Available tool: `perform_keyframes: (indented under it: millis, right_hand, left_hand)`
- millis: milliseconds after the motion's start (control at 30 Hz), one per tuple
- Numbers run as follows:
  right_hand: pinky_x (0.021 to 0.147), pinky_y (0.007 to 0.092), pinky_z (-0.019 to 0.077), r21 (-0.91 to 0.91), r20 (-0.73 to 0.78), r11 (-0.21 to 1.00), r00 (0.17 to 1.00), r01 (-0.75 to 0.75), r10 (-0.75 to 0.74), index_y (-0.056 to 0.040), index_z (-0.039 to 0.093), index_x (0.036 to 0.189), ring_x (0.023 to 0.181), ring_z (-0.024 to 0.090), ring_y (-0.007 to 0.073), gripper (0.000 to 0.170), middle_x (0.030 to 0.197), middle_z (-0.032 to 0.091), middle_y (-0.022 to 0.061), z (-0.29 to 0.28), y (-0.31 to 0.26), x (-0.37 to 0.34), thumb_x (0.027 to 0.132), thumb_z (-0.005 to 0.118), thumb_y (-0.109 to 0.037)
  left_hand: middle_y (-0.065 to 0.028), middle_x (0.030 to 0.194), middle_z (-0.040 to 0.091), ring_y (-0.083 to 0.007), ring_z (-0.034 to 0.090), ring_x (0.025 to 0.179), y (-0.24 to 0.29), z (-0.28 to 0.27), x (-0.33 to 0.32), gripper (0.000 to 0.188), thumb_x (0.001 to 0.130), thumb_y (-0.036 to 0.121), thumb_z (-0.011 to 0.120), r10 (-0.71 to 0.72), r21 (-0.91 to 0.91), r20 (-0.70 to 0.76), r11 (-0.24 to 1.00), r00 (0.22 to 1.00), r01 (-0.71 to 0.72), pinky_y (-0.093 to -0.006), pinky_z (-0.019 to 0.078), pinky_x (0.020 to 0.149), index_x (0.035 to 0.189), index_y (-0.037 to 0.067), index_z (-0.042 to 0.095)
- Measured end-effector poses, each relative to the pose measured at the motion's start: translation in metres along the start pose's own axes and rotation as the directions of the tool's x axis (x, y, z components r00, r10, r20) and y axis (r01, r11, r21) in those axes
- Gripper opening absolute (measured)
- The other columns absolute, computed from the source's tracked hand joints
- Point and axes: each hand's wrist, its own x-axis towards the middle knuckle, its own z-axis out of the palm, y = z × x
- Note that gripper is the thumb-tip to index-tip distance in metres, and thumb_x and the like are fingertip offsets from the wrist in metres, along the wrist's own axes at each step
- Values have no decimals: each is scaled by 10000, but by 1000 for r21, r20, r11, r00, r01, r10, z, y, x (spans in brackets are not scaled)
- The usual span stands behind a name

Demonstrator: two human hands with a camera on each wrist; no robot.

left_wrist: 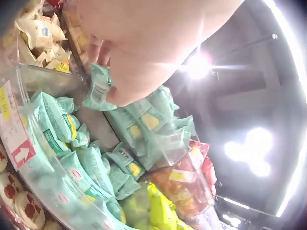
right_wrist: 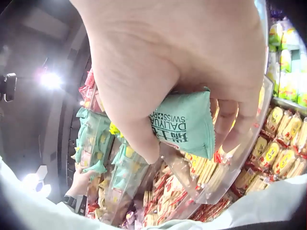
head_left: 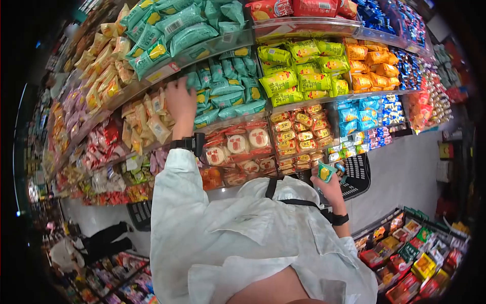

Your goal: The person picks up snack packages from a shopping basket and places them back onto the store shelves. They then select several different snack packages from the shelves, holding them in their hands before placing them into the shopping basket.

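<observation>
My left hand point(head_left: 181, 104) reaches into the bin at the left end of the teal Swiss roll packets point(head_left: 228, 88). In the left wrist view its thumb and fingers pinch one small teal Swiss roll packet point(left_wrist: 99, 90), barcode side showing, above the others in the clear-walled bin. Down by the lower shelf, my right hand point(head_left: 331, 190) grips another teal Swiss roll packet point(head_left: 325, 173). Its printed lettering reads clearly in the right wrist view, where the thumb and fingers of the right hand point(right_wrist: 177, 57) wrap the packet point(right_wrist: 187, 127).
Beige-wrapped snacks point(head_left: 147, 121) fill the bin to the left, and green bags point(head_left: 304, 71) the one to the right. Round crackers point(head_left: 237, 143) lie below. A black basket point(head_left: 357, 177) is beside my right hand. Another person point(head_left: 66, 253) is at the lower left.
</observation>
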Motion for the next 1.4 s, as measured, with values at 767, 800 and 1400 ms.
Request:
perform_keyframes:
  millis: [767,800,1400]
  right_hand:
    - [645,279,562,93,-114,994,992,-51,61,-46,552,1322,808,646,106,530,1023,667,30,81,1,-118,862,809,-107]
    - [631,272,553,128,-58,992,998,-17,25,-47,554,1320,792,640,97,532,1009,670,25,78,2,-122,857,809,-107]
    - [866,329,518,-5,363,999,931,36,-32,-47,501,1466,983,640,165,783,1112,660,80,-36,109,-248,784,849,-216]
  left_hand:
    - [-136,1171,638,-251,673,1011,142,-118,-243,531,904,138,747,656,-886,453,408,604,221,-360,535,904,1397,47,574]
    - [-137,1185,631,-253,675,1004,150,-125,-258,559,906,150,750,678,-893,439,401,589,205,-361,536,904,1421,52,558]
    - [-119,1108,696,-334,666,1053,299,-197,-389,509,855,256,789,856,-876,482,476,186,79,-415,532,918,1334,135,665]
